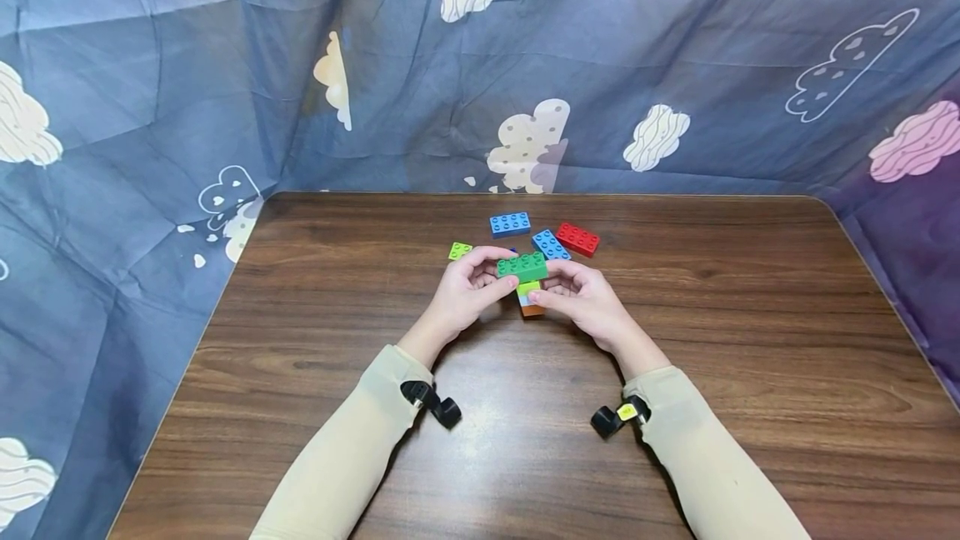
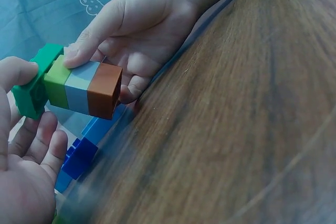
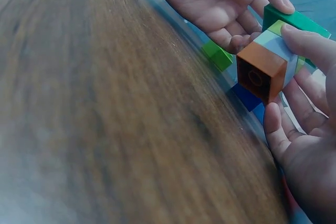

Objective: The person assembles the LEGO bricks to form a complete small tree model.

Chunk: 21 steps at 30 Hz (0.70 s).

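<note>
Here, leftmost, a small lime brick (image 1: 459, 251) with studs on top lies on the table (image 1: 315, 298), just beyond the left hand (image 1: 467, 294). That hand pinches a green brick (image 1: 522, 272) between thumb and forefinger, the other fingers loosely bent beneath it. The green brick is long, glossy and evenly coloured, with two rows of round studs facing up. Past the left fingertips lie a dark blue brick (image 2: 80, 158), partly hidden, and, farther off, a blue brick (image 1: 510, 226).

Between the two hands, held above the table, a short column hangs under the green brick's right part: a lime block (image 2: 56, 86), a pale blue block (image 2: 81, 86) and an orange-brown block (image 2: 104, 92), smooth-sided, their faces almost flush. The lowest shows a hollow underside with a round tube inside. The lime end meets the green brick; whether they are fully pressed together I cannot tell. The right hand (image 1: 588, 302) grips this column, thumb on its near side. Beyond the right fingers lie a second blue brick (image 1: 551, 247), set aslant, and a red brick (image 1: 577, 240) just beside it.
</note>
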Motion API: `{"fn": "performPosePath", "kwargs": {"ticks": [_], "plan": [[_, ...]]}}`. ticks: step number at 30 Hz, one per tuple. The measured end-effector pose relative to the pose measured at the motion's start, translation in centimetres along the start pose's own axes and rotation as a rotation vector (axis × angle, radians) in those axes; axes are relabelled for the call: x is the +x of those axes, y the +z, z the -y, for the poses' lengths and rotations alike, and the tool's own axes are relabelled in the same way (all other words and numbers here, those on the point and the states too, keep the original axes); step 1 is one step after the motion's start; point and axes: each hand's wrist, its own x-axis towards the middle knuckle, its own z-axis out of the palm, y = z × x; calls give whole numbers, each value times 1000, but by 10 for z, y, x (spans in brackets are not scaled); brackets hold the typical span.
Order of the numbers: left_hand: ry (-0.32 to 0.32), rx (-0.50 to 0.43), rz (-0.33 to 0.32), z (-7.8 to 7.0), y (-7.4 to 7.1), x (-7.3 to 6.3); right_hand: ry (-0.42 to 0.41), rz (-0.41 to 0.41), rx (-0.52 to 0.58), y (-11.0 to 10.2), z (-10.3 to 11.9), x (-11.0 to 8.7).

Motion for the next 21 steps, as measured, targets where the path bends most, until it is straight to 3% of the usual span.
{"fn": "performPosePath", "kwargs": {"ticks": [21], "plan": [[-14,-10,14,0,1,1,-5,-14,6,0,0,-1]]}}
